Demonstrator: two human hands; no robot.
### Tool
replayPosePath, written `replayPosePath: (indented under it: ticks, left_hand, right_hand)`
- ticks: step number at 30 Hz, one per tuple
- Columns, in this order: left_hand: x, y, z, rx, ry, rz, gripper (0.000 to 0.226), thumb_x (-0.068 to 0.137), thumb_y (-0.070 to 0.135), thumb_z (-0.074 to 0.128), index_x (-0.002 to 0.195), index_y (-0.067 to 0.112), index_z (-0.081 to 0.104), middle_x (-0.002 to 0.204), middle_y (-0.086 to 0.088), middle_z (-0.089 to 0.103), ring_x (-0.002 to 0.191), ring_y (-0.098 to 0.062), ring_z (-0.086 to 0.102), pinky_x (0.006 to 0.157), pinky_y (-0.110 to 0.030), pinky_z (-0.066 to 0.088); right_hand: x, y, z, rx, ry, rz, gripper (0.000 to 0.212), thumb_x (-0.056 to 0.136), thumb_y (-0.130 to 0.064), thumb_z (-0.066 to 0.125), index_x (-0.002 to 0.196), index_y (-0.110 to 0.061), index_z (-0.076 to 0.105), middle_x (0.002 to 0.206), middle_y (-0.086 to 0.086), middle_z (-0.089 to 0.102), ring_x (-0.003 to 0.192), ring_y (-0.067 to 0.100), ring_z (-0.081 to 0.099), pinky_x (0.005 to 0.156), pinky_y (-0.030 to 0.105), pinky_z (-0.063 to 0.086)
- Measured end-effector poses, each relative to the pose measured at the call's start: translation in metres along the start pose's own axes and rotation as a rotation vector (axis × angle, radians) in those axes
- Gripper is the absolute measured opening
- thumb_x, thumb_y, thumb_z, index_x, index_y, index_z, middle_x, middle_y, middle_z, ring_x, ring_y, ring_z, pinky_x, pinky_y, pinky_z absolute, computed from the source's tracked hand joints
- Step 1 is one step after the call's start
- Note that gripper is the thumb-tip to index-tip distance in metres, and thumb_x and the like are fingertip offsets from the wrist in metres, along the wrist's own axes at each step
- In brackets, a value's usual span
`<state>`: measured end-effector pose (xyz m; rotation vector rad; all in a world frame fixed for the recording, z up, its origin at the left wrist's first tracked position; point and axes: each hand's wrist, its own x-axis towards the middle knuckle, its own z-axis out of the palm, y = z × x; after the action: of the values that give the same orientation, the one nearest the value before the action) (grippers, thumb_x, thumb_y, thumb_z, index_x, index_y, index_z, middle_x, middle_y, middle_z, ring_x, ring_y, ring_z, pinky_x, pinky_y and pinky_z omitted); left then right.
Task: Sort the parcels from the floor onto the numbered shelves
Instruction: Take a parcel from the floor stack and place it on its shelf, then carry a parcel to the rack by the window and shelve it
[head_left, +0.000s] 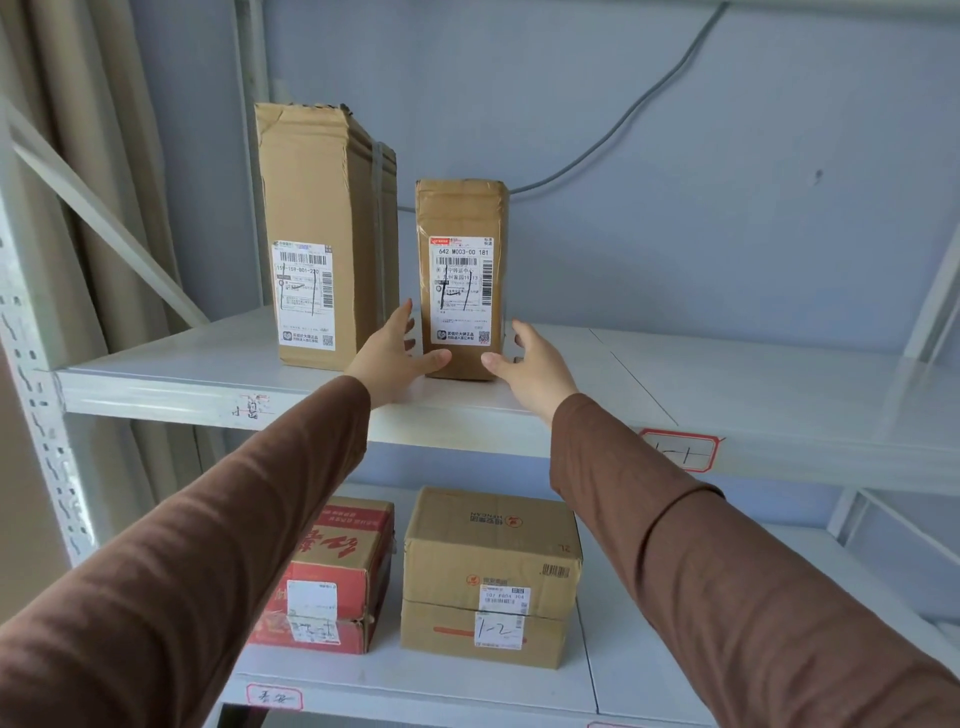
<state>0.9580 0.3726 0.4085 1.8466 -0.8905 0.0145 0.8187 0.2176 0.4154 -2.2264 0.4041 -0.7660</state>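
A small upright brown parcel with a white label marked "1-1" stands on the upper shelf, which carries a red-edged tag "1-1". My left hand presses its lower left side, thumb across the front bottom edge. My right hand cups its lower right side, thumb at the front corner. Both hands hold the parcel between them as it rests on the shelf. A taller brown parcel, also marked "1-1", stands just left of it.
On the lower shelf sit a red carton and a brown carton labelled "1-2". A grey cable runs along the back wall. A curtain hangs at the left, beside the perforated rack post.
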Motion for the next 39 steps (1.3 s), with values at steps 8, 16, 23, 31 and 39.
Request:
replayPosePath:
  ticks: [8, 16, 23, 31, 39]
  left_hand:
    - [-0.055, 0.02, 0.027, 0.259, 0.246, 0.303, 0.093, 0.093, 0.036, 0.073, 0.164, 0.019, 0.016, 0.172, -0.007, 0.008, 0.159, -0.024, -0.003, 0.126, -0.04, 0.003]
    - [-0.097, 0.053, 0.115, 0.414, 0.138, 0.652, 0.086, 0.094, 0.034, 0.07, 0.162, 0.01, 0.023, 0.171, -0.012, 0.012, 0.159, -0.03, -0.001, 0.127, -0.037, 0.003]
    - [-0.143, 0.099, 0.244, 0.436, -0.073, 0.814, 0.091, 0.09, 0.038, 0.073, 0.162, 0.009, 0.024, 0.17, -0.012, 0.015, 0.159, -0.033, 0.003, 0.126, -0.045, 0.011]
    - [-0.263, 0.164, 0.421, 0.361, -0.387, 0.818, 0.094, 0.093, 0.039, 0.071, 0.164, 0.011, 0.015, 0.172, -0.011, 0.004, 0.159, -0.031, -0.004, 0.129, -0.048, 0.009]
    - [-0.409, 0.215, 0.566, 0.369, -0.65, 0.689, 0.091, 0.097, 0.043, 0.065, 0.164, 0.018, 0.01, 0.173, -0.007, -0.003, 0.159, -0.028, -0.009, 0.128, -0.043, 0.003]
  right_hand:
    - [-0.052, 0.006, -0.02, -0.169, 0.188, -0.122, 0.071, 0.1, -0.036, 0.063, 0.161, -0.019, 0.029, 0.162, 0.003, 0.037, 0.151, 0.023, 0.025, 0.119, 0.035, 0.026]
    - [-0.129, 0.061, -0.074, -0.552, 0.441, -0.254, 0.06, 0.096, -0.026, 0.065, 0.151, -0.011, 0.046, 0.159, 0.013, 0.041, 0.147, 0.036, 0.032, 0.121, 0.047, 0.029]
    - [-0.233, 0.14, -0.16, -0.799, 0.477, -0.034, 0.065, 0.098, -0.033, 0.062, 0.157, -0.018, 0.038, 0.167, 0.008, 0.03, 0.154, 0.032, 0.023, 0.125, 0.049, 0.022]
    - [-0.417, 0.224, -0.272, -0.947, 0.387, 0.373, 0.07, 0.101, -0.039, 0.057, 0.161, -0.022, 0.027, 0.171, 0.007, 0.019, 0.157, 0.032, 0.012, 0.126, 0.053, 0.015]
    - [-0.595, 0.289, -0.368, -0.97, 0.263, 0.654, 0.073, 0.101, -0.038, 0.058, 0.163, -0.024, 0.021, 0.171, 0.005, 0.015, 0.158, 0.029, 0.009, 0.127, 0.052, 0.016]
